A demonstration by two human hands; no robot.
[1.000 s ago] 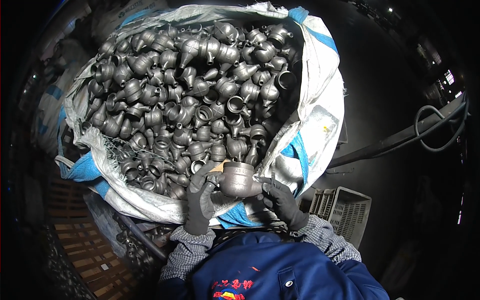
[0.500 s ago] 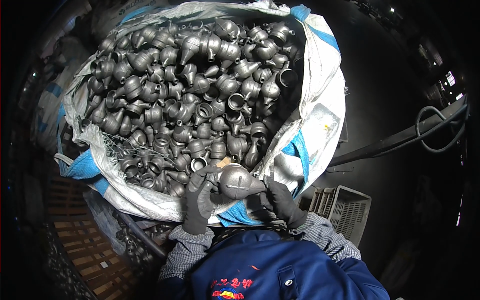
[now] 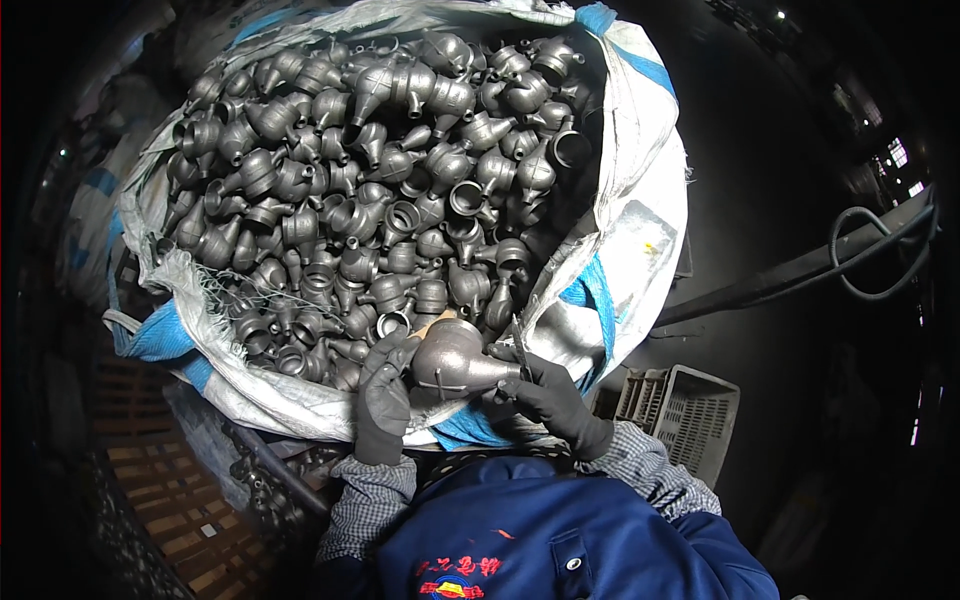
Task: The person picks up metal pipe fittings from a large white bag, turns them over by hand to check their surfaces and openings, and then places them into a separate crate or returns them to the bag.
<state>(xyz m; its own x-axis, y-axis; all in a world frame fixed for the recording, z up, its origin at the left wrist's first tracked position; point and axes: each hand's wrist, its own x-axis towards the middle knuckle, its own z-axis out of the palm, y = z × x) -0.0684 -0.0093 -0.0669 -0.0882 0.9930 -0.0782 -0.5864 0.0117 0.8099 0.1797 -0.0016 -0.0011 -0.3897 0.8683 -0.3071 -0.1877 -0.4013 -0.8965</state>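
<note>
Gray metal fitting (image 3: 450, 358) held over the near rim of the white sack (image 3: 645, 175); right hand (image 3: 548, 398): grip clamped on the fitting's narrow neck, a thin dark tool (image 3: 520, 343) projecting above the fingers; left hand (image 3: 382, 395): grip parted beside the rounded body, contact unclear; similar fittings (image 3: 300, 225) heaped inside the sack

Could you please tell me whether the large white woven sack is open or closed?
Open: the white woven sack's rim is spread wide, showing the grey metal fittings piled inside.
</note>
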